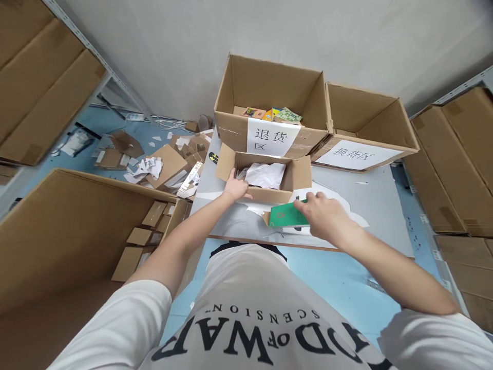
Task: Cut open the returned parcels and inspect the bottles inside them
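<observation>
A small open cardboard box (269, 195) stands on the table with its side flaps spread outward. My left hand (236, 187) grips its front left corner, thumb outside the front wall and fingers over the rim. Crumpled white paper (265, 175) lies inside that box. Just in front and to the right, my right hand (325, 213) is closed on the right end of a flat green box (287, 215), held above the table. A bit of brown cardboard shows at the green box's left end.
Two large labelled cartons stand behind: the left carton (229, 128) holds colourful packs, the right carton (408, 128) is beside it. A deep carton (77, 205) with small brown boxes (139, 236) is at left. Scrap cardboard (169, 164) litters the floor. Stacked cartons (458, 164) flank the right.
</observation>
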`<action>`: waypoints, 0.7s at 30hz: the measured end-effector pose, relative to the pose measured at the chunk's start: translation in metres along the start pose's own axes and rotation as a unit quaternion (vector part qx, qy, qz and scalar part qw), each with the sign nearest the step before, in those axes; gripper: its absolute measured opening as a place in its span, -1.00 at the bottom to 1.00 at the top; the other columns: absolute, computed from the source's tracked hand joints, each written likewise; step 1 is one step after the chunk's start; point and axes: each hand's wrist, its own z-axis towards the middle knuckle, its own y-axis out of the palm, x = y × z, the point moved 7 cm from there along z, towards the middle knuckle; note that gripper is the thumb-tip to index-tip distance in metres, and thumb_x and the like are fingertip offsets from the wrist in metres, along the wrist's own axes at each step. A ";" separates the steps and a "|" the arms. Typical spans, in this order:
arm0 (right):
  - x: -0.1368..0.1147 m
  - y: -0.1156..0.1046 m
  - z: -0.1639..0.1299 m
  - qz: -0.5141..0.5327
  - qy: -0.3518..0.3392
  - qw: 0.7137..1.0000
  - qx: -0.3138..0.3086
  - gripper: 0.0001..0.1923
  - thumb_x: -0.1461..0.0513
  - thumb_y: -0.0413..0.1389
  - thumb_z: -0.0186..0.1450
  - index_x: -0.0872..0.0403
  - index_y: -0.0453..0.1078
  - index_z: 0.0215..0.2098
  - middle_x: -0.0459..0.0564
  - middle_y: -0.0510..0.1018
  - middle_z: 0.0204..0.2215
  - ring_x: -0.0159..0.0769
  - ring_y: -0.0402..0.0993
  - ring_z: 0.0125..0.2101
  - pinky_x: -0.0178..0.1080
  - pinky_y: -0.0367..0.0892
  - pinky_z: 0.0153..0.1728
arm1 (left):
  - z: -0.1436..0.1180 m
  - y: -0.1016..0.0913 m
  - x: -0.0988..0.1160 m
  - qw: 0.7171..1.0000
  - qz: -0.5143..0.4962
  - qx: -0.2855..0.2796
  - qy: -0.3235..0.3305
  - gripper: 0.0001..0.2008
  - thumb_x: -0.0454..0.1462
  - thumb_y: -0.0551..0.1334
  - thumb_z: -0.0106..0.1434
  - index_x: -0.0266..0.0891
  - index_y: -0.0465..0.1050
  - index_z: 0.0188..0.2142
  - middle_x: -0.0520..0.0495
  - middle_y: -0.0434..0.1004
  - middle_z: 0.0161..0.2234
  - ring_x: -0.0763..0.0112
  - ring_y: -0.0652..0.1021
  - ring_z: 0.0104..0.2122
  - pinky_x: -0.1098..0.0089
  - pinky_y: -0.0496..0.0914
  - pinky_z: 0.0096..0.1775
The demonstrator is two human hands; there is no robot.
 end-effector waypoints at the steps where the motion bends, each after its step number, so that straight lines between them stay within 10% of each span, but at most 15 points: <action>1: -0.010 0.013 0.010 0.000 -0.004 1.000 -0.009 -0.56 0.39 0.14 0.13 0.04 0.33 -0.01 0.19 0.43 -0.21 -0.07 0.38 -0.20 -0.26 0.25 -0.40 | 0.001 0.000 -0.002 1.000 0.000 0.003 -0.006 -0.43 0.14 0.26 0.03 -0.32 0.52 -0.24 -0.25 0.59 -0.41 0.05 0.57 -0.35 -0.10 -0.17 0.16; 16: -0.100 0.109 0.112 0.045 0.036 0.996 -0.071 -0.59 0.51 -0.15 0.25 0.42 0.37 -0.01 0.54 0.41 -0.07 0.19 0.34 -0.03 0.04 0.45 -0.46 | -0.046 -0.022 0.033 0.987 -0.101 0.126 0.026 -0.50 -0.16 0.26 0.13 -0.35 0.30 0.03 -0.39 0.29 0.12 -0.04 0.15 0.23 -0.17 -0.25 0.21; 21: -0.113 0.113 0.114 0.046 0.034 0.998 -0.039 -0.57 0.48 -0.19 0.27 0.42 0.35 0.02 0.53 0.41 -0.07 0.18 0.34 -0.02 0.02 0.46 -0.46 | -0.083 -0.005 0.072 0.948 -0.284 0.137 0.056 -0.49 -0.37 0.13 0.14 -0.27 0.19 0.12 -0.26 0.27 0.15 0.16 0.26 0.19 0.05 0.10 0.21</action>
